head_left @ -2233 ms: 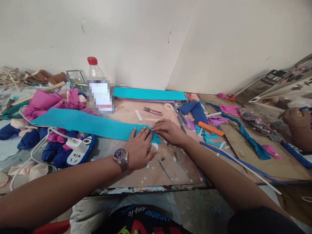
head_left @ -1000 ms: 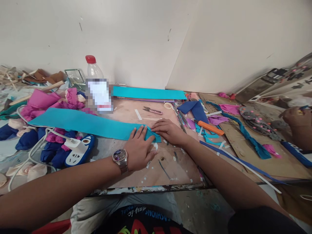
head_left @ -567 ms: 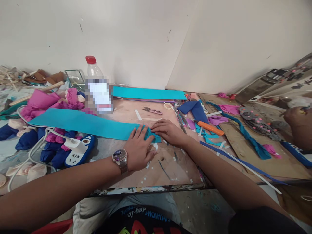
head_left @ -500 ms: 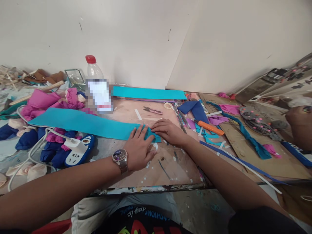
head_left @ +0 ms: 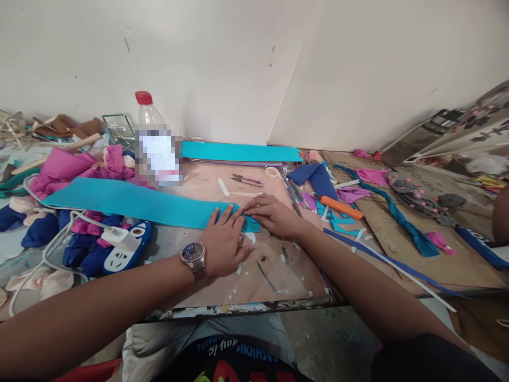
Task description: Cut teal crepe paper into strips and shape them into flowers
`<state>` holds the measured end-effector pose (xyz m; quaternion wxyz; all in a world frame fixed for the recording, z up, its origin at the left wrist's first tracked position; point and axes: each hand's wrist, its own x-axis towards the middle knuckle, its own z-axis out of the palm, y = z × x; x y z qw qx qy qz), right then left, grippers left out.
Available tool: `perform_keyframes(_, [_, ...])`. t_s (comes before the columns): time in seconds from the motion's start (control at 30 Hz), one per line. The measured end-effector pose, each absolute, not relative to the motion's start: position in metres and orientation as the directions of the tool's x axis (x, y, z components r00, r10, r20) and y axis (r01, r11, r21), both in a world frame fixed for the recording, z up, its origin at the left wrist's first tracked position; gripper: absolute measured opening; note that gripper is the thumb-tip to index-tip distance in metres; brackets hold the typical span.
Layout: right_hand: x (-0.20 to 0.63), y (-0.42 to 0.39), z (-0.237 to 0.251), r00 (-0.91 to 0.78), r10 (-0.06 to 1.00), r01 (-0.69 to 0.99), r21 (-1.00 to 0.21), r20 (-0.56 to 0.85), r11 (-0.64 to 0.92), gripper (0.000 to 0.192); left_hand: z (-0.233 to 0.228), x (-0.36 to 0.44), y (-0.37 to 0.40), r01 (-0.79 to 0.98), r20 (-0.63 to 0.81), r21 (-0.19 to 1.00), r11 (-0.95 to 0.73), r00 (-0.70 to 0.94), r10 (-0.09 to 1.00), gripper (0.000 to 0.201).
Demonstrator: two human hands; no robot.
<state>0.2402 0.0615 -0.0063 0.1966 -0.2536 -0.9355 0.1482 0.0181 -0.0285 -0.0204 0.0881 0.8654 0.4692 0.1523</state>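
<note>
A long turquoise strip (head_left: 131, 204), of fabric or paper, lies across the work board, its right end under both hands. My left hand (head_left: 225, 239), with a watch on the wrist, presses flat on that end with the fingers apart. My right hand (head_left: 276, 216) comes in from the other side, its fingers closed together on a small raised fold at the strip's end. Its fingertips nearly touch those of my left hand, and the fold is partly hidden. Beyond the hands lie small thread snips (head_left: 247, 180) and a roll of tape (head_left: 272, 172).
Another turquoise strip (head_left: 242, 152) lies along the wall. A bottle (head_left: 149, 114) stands behind a blurred phone (head_left: 159, 154). At left are a power strip (head_left: 127, 249) with cable and bunched cloth (head_left: 66, 164). An orange cutter (head_left: 341, 207) and scraps lie right. Part of another person (head_left: 501, 217) shows far right.
The view has shifted slightly. My right fingers have drawn in closer to my left fingertips at the strip's end. The other person's hand has moved mostly out of view at right.
</note>
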Motion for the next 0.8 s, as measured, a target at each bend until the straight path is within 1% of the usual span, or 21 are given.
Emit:
perform_keyframes(0.1, [0.24,0.059,-0.003,-0.789,0.531,0.403,-0.393,0.308,0.827,0.031,-0.02,0.018,-0.028,0.787,0.18,0.3,-0.539,0.509,0.842,0.071])
perform_keyframes(0.27, [0.242,0.063,-0.005,-0.8,0.49,0.329,-0.428,0.348,0.842,0.035,-0.022,0.018,-0.028,0.78,0.186,0.304,-0.547,0.514,0.837,0.077])
perform_keyframes(0.37, [0.244,0.064,-0.007,-0.801,0.489,0.325,-0.436,0.346,0.839,0.037,-0.023,0.019,-0.028,0.779,0.197,0.305,-0.547,0.511,0.837,0.078])
perform_keyframes(0.57, [0.247,0.062,0.0,-0.808,0.503,0.337,-0.46,0.307,0.822,0.037,-0.022,0.018,-0.026,0.783,0.193,0.304,-0.543,0.508,0.84,0.075])
perform_keyframes(0.8, [0.249,0.057,0.011,-0.791,0.57,0.378,-0.555,0.223,0.741,0.03,-0.019,0.017,-0.026,0.784,0.189,0.277,-0.555,0.522,0.832,0.069])
